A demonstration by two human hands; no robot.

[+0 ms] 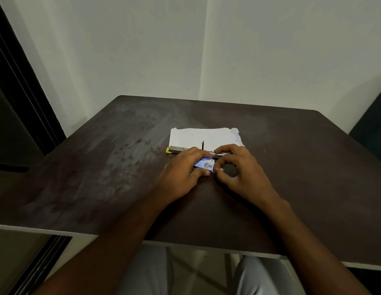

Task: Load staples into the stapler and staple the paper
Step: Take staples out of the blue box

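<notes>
A small blue and white staple box (204, 164) is gripped in my left hand (183, 173) just above the dark table (100, 167). My right hand (236, 169) pinches at the box's right end with thumb and forefinger. Just behind both hands lies the stapler (174, 149), opened out flat, yellow at its left end, with a thin dark rod standing up from it. Folded white paper (204, 136) lies right behind the stapler. The stapler's right part is hidden by my fingers.
The table stands in a corner of pale walls. A dark door frame (25, 92) runs along the left, and a dark chair back (372, 124) shows at the right edge. My knees are visible under the near table edge.
</notes>
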